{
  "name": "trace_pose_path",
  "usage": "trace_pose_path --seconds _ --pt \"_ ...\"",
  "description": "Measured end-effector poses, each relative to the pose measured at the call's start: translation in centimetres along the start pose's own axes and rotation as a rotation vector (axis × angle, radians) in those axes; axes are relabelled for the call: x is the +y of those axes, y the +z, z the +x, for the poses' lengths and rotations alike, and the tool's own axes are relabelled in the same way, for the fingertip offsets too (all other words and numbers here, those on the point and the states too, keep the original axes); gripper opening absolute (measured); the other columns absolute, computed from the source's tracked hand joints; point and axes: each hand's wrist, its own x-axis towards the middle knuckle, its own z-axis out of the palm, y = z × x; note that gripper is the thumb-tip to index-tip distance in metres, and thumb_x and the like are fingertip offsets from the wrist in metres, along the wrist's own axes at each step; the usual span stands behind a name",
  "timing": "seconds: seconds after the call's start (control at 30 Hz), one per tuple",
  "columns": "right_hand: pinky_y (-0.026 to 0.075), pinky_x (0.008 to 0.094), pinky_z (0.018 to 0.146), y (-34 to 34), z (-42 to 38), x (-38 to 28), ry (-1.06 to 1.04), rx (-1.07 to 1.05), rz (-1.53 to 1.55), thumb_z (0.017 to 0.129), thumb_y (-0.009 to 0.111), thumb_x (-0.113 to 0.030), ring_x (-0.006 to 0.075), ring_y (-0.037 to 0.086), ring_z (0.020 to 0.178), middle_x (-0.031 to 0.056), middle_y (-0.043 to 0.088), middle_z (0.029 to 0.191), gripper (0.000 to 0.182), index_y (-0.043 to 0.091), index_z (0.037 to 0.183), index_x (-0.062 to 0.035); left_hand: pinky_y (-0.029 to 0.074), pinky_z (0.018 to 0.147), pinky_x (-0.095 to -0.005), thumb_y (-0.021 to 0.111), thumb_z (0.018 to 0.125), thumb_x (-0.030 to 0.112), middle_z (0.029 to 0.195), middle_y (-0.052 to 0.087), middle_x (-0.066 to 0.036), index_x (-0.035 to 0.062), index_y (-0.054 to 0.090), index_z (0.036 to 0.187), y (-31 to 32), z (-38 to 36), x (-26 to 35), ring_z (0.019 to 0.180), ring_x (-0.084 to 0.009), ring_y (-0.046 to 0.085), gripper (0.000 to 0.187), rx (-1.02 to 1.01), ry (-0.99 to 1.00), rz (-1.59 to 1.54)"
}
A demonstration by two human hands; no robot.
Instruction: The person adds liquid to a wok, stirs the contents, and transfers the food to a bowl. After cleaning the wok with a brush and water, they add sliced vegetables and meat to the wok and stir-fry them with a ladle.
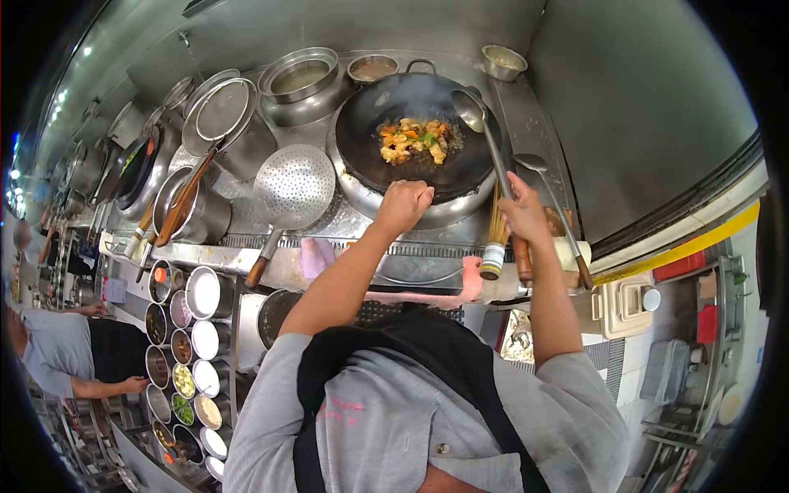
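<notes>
My left hand is closed at the near rim of a black wok, where the part it grips is hidden under the fingers. In the wok lies a pile of browned food pieces with orange and green bits, and faint steam rises. My right hand is wrapped round the handle of a ladle. The ladle's bowl rests over the wok's right side, apart from the food. Just left of my right hand stands a bamboo wok brush.
A perforated skimmer lies left of the wok, near a steel pot with a strainer. At right lies another long-handled utensil. Several ingredient tins line the lower left, where a co-worker stands.
</notes>
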Motion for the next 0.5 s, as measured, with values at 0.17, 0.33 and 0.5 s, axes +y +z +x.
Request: trace_pose_path --seconds 0.17,0.33,0.5 --pt "0.043 0.0303 0.039 2.7 4.0 4.3 0.07 -0.016 0.015 0.083 0.058 -0.002 0.0136 0.051 0.045 0.0062 0.057 0.065 0.071 0.032 0.149 0.0048 0.044 0.077 -0.0478 0.059 0.093 0.019 0.08 0.061 -0.018 0.0021 0.062 0.082 -0.3 -0.3 -0.5 0.08 -0.0384 0.058 0.021 0.035 0.034 0.04" --pt "0.044 0.028 0.038 1.3 4.2 6.3 0.121 -0.234 0.444 0.085 0.057 0.004 0.0106 0.051 0.049 0.005 0.056 0.072 0.076 0.026 0.153 -0.0059 0.046 0.086 -0.0447 0.063 0.089 0.009 0.099 0.064 -0.02 0.0023 0.067 0.109 -6.3 -6.1 -1.1 0.095 -0.038 0.059 0.021 0.328 -0.078 0.12" --pt "0.045 0.0238 0.041 3.8 1.9 7.9 0.073 -0.124 0.353 0.087 0.054 0.003 0.0084 0.051 0.056 0.0029 0.054 0.085 0.074 0.025 0.154 -0.007 0.049 0.077 -0.0438 0.063 0.09 0.016 0.087 0.065 -0.02 -0.0021 0.066 0.104 -14.1 -17.7 -5.5 0.083 -0.037 0.062 0.023 0.478 -0.571 0.324"
